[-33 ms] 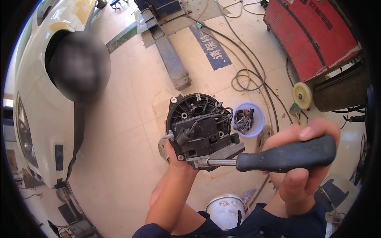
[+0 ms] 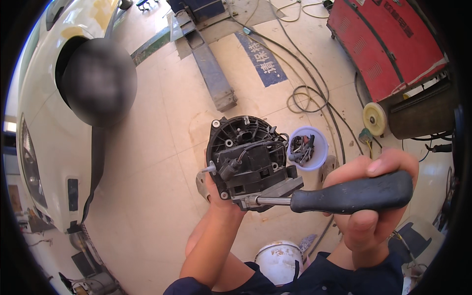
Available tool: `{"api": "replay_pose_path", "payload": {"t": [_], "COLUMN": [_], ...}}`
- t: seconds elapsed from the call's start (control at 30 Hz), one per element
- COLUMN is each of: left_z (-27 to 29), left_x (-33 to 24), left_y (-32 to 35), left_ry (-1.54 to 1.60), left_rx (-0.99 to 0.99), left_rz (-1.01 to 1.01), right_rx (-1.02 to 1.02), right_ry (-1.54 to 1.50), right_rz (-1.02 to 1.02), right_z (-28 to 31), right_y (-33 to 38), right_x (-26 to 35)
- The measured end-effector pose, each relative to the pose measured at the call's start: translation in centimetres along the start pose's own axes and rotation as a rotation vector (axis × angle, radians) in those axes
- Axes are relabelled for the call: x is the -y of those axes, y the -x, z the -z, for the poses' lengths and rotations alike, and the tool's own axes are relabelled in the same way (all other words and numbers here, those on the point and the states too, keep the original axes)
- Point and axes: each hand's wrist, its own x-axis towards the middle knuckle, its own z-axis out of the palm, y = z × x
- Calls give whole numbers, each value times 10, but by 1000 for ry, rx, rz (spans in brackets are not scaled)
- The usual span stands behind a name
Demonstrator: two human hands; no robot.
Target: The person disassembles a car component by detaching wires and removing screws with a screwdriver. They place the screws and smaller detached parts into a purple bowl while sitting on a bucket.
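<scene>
From my remote seat I saw the black alternator-like unit held up in front of the person's lap, its ribbed back facing the camera. The left hand supported it from its lower left, most of those fingers hidden underneath, so I could not tell how firmly they gripped. The right hand was wrapped around the nut driver's thick black handle, its socket end meeting the unit's lower edge. I judged the unit heavy and rigid, its thin plastic ribs and wire lead fragile; the metal flange and bushed ear looked like safer holds. Just beside its right side sat a lavender tub of wiring scraps, crowding that flank; a white bucket stood nearer the body, and loose cables snaked across the floor beyond.
</scene>
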Motion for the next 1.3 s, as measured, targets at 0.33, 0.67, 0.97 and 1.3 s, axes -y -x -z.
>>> {"api": "replay_pose_path", "payload": {"t": [0.33,0.67,0.97,1.3], "left_z": [-8,-11,-17,-23], "left_x": [-5,-9,-5,-3], "left_y": [9,8,6,7], "left_ry": [25,-18,-145,-263], "left_rx": [-7,-41,-106,-87], "left_rz": [2,-25,-58,-107], "right_rx": [533,550,335,435], "right_ry": [36,176,310,340], "right_rz": [271,349,196,299], "right_z": [22,15,16,45], "right_y": [-14,-16,-2,-25], "right_x": [-24,-22,-24,-25]}}
